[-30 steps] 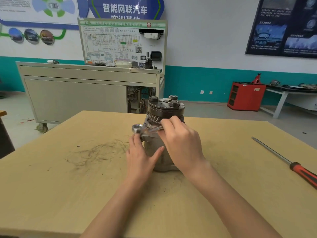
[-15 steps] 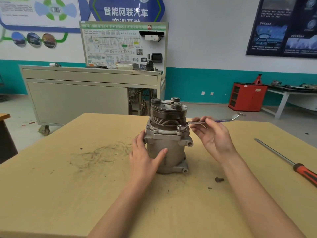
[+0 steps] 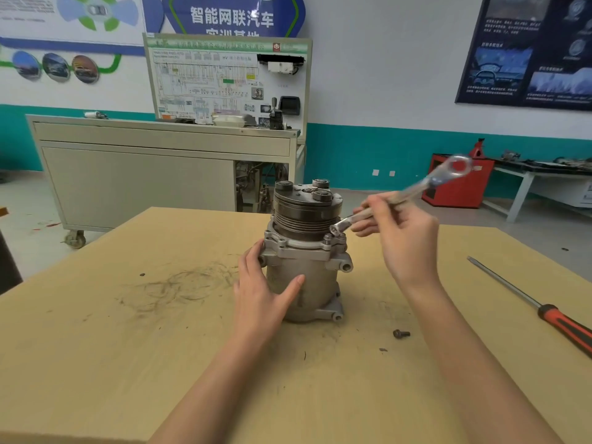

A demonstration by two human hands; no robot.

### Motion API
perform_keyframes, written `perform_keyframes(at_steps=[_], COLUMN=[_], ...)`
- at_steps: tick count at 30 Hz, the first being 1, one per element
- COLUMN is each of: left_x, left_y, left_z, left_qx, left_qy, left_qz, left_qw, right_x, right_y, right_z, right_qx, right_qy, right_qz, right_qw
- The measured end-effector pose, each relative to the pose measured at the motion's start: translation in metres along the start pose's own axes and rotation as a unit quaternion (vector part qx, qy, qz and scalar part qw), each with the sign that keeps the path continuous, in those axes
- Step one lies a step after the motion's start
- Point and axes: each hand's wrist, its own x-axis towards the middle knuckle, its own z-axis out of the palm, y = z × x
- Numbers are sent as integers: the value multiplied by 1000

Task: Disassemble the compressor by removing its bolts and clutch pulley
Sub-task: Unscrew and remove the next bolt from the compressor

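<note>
A grey metal compressor [image 3: 307, 277] stands upright on the wooden table [image 3: 128, 363], its dark grooved clutch pulley [image 3: 306, 209] on top. My left hand [image 3: 261, 290] presses against the compressor's left side, thumb across the front. My right hand [image 3: 397, 232] pinches a silver ring wrench [image 3: 403, 195] by its shaft. The wrench's lower ring end sits just above a bolt [image 3: 327, 239] on the right of the flange, and its far end tilts up to the right, blurred. One removed bolt [image 3: 401, 333] lies on the table right of the base.
A long screwdriver [image 3: 528, 302] with a red and black handle lies at the table's right edge. Dark scribble marks [image 3: 179, 286] cover the table left of the compressor. A grey trainer bench [image 3: 153, 174] and a red cabinet [image 3: 458, 184] stand beyond the table.
My right hand swung the wrench from the compressor's left side round to the right, then tilted its far end upward over the right flange bolt. My left hand stayed on the body.
</note>
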Motion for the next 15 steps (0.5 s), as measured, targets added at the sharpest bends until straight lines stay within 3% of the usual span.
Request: perform_keyframes(at_steps=[1,3,5,8,15], left_x=[0,0,0,0,1], left_y=[0,1,1,0,0], left_z=[0,0,-1,0,2], left_qx=[1,0,1,13,5], left_qy=[0,-1,0,2,14], left_qz=[-2,-4,-3,-8,3], left_qw=[1000,1000,1000,1000,1000], right_x=[-2,-6,-10,-17,-30], right_y=[-7,-16,-22,-24,-10], right_z=[4,14,22,29,38], right_qx=[-73,-213,-297,-343,-362], right_qy=[-21,-69,-113,-131,-96], right_qz=[-82,-231,-302,-330,-365], right_qw=[994,947,899,869,853])
